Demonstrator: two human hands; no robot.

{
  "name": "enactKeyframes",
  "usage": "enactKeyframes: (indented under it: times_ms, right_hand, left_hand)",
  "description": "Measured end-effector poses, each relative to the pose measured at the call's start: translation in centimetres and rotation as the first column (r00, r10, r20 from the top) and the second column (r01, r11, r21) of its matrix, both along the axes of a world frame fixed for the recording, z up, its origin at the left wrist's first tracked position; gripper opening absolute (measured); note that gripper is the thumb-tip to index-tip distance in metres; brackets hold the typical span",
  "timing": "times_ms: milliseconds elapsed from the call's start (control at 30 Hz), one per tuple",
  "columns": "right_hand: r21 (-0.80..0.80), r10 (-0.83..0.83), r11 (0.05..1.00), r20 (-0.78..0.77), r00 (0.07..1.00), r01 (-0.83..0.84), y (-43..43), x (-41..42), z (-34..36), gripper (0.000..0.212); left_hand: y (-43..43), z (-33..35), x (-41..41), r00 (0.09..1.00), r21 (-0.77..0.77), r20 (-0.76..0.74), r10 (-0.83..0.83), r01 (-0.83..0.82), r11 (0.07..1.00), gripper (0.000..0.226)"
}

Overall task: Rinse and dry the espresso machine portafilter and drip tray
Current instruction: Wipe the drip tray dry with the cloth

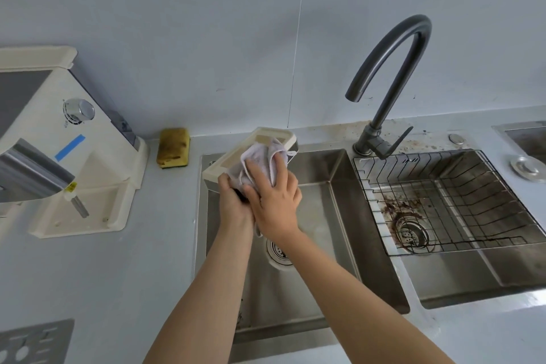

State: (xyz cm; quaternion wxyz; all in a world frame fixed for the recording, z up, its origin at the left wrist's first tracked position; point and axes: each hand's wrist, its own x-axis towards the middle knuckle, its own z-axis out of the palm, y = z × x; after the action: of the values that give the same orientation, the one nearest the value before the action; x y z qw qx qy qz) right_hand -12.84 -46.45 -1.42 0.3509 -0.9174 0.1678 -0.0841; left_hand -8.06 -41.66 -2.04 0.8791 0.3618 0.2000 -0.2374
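Near edge: we are standing at the front edge of the worktop (118,275), both forearms reaching over the left basin (339,201), so drips are falling into the sink.
Left hand: our left hand (233,198) is gripping the near end of the drip tray (227,164), fingers wrapped round it, holding it tilted above the basin's back left corner.
Right hand: our right hand (274,201) is holding a bunched pale cloth (260,152) and pressing it onto the tray's upper face; a tail of cloth is hanging below the palm.
Step in hand: we are judging this to be the drying of the tray.
Doing it well: we should be working the cloth into the raised rim and recessed corners, turning to a dry fold, while the left hand is bracing against the push.
Portafilter: we are not seeing it anywhere.
Room to move: the basin below is giving open space; its drain (276,251) is lying under our wrists.
Right side: a wire rack (458,201) is sitting in the right basin (472,281), and the faucet (393,68) is arching near the tray's far end, so wide sweeps are risking a knock.
Left side: the espresso machine (97,156) is standing at the worktop's left edge, its tray bay looking vacant.
Far edge: a sponge (174,151) is leaning against the wall, just left of the tray.
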Motion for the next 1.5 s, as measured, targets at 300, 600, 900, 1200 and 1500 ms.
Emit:
enactKeyframes:
  times_ms: [300, 600, 900, 1200, 1500]
  right_hand:
    - [0.39, -0.162, 0.913, 0.079, 0.984, 0.119, 0.3, 1.0, -1.4, 0.066]
    - [0.524, -0.28, 0.832, 0.11, 0.953, 0.184, -1.1, 2.3, -2.3, 0.059]
    - [0.584, -0.4, 0.775, 0.157, 0.903, 0.242, -4.4, 3.8, -1.9, 0.048]
    - [0.651, 0.009, 0.752, -0.166, 0.986, 0.103, -9.2, 3.9, -2.0, 0.037]
    - [0.86, 0.218, 0.473, -0.326, 0.92, 0.193, -11.3, 3.8, -1.4, 0.047]
  left_hand:
    - [1.0, -0.9, 0.3, 0.998, -0.206, -0.021, 0.066, -0.069, 0.976, 0.035]
    - [3.7, -2.8, 0.8, 0.99, -0.159, 0.135, 0.046, -0.024, 0.987, 0.027]
    - [6.5, -3.5, 2.0, 0.955, -0.092, 0.27, -0.119, 0.149, 0.985, 0.076]
    - [9.8, -5.3, 4.0, 0.924, 0.002, 0.2, -0.326, 0.333, 0.943, 0.07]
    - [11.0, -4.8, 4.1, 0.88, 0.079, 0.125, -0.458, 0.451, 0.889, 0.097]
